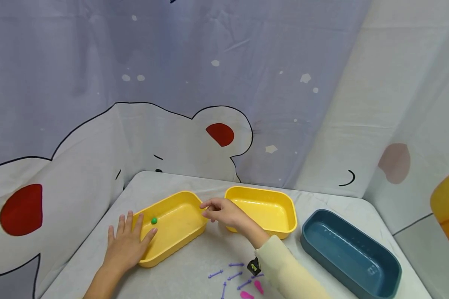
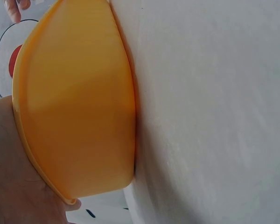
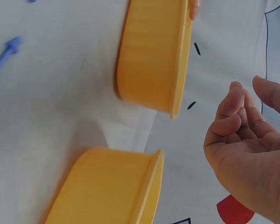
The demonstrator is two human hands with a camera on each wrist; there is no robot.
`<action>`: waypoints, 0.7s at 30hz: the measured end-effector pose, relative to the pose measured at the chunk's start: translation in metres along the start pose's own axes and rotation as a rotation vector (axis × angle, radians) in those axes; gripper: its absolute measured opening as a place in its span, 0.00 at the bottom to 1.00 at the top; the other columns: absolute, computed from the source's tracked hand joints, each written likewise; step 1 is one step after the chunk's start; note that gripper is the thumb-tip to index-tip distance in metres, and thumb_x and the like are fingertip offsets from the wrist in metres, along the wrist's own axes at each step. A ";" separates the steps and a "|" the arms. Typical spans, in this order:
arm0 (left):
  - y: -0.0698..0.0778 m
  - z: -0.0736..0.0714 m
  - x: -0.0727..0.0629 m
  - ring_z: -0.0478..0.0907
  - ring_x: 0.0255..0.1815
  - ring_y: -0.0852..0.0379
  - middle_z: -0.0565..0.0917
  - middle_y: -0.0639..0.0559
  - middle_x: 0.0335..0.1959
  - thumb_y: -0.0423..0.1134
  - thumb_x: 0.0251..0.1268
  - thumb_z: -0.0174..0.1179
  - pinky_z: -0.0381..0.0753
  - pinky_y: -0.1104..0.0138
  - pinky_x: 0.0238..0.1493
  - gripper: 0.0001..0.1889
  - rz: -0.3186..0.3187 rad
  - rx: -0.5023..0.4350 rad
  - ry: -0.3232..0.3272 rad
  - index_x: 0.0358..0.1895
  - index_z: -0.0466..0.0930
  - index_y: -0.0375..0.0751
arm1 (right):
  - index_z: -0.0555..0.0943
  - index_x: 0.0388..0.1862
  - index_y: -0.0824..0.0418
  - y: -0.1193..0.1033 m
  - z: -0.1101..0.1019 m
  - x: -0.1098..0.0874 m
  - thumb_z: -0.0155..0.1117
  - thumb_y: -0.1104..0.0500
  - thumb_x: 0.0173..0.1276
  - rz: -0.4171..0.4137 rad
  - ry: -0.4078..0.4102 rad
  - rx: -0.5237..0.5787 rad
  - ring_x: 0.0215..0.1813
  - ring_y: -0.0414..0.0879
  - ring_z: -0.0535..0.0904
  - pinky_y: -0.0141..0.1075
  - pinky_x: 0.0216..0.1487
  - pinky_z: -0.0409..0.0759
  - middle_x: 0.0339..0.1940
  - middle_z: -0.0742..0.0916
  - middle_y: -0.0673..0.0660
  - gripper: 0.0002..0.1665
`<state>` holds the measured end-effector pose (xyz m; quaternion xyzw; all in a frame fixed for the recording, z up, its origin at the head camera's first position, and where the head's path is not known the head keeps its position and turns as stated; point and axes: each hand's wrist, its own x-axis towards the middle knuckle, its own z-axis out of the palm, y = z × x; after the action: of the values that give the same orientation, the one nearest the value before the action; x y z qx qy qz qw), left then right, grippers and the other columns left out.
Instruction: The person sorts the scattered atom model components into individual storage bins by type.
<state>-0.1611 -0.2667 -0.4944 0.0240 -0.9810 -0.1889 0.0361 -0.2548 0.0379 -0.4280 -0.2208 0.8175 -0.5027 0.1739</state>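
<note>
My left hand (image 1: 126, 245) rests with spread, straight fingers on the near left rim of the left yellow tray (image 1: 176, 224). A small green ball (image 1: 154, 220) lies inside that tray near the fingertips. My right hand (image 1: 224, 212) hovers between the two yellow trays, beside the left one's right end. Its fingers are loosely bent, and in the right wrist view the thumb stands apart from the fingertips of the hand (image 3: 245, 140) with nothing held. Behind it is the second yellow tray (image 1: 267, 207), partly covered by the wrist.
A dark blue tray (image 1: 351, 253) stands on the right of the white table. Several purple rods (image 1: 235, 275) with knobbed ends and two pink pieces (image 1: 258, 286) lie at the front, near the right sleeve. A patterned curtain (image 1: 194, 74) hangs behind the table.
</note>
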 end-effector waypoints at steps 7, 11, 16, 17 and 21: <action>-0.001 0.000 0.003 0.37 0.78 0.22 0.44 0.22 0.78 0.71 0.75 0.36 0.29 0.27 0.70 0.48 0.003 0.005 -0.004 0.80 0.51 0.31 | 0.86 0.54 0.54 0.010 -0.013 -0.019 0.66 0.53 0.73 0.023 0.011 -0.057 0.38 0.47 0.77 0.36 0.39 0.76 0.34 0.84 0.51 0.14; -0.001 0.001 0.002 0.36 0.78 0.22 0.43 0.22 0.78 0.73 0.74 0.35 0.28 0.28 0.69 0.50 -0.008 0.004 -0.020 0.80 0.50 0.31 | 0.86 0.52 0.53 0.015 -0.018 -0.031 0.67 0.53 0.72 0.023 0.016 -0.050 0.38 0.45 0.75 0.33 0.38 0.74 0.35 0.82 0.51 0.13; -0.001 0.001 0.001 0.36 0.78 0.21 0.42 0.22 0.78 0.72 0.74 0.36 0.28 0.28 0.69 0.49 -0.014 -0.002 -0.032 0.80 0.50 0.31 | 0.86 0.51 0.52 0.023 -0.025 -0.049 0.68 0.54 0.71 0.012 0.003 -0.040 0.41 0.44 0.76 0.32 0.40 0.75 0.36 0.82 0.51 0.12; -0.001 0.001 0.001 0.36 0.78 0.21 0.42 0.21 0.78 0.72 0.74 0.35 0.27 0.28 0.69 0.49 -0.015 -0.002 -0.033 0.80 0.50 0.31 | 0.86 0.51 0.52 0.024 -0.026 -0.053 0.68 0.53 0.71 0.007 0.001 -0.038 0.40 0.44 0.76 0.32 0.40 0.75 0.36 0.82 0.50 0.12; -0.001 0.002 0.002 0.36 0.78 0.21 0.43 0.21 0.78 0.72 0.75 0.35 0.27 0.28 0.69 0.49 -0.007 0.000 -0.025 0.80 0.50 0.31 | 0.86 0.51 0.54 0.026 -0.030 -0.067 0.69 0.54 0.71 -0.014 -0.005 -0.023 0.39 0.43 0.76 0.30 0.38 0.75 0.35 0.83 0.50 0.13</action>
<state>-0.1636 -0.2673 -0.4969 0.0252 -0.9813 -0.1895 0.0234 -0.2184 0.1065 -0.4341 -0.2298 0.8211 -0.4939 0.1701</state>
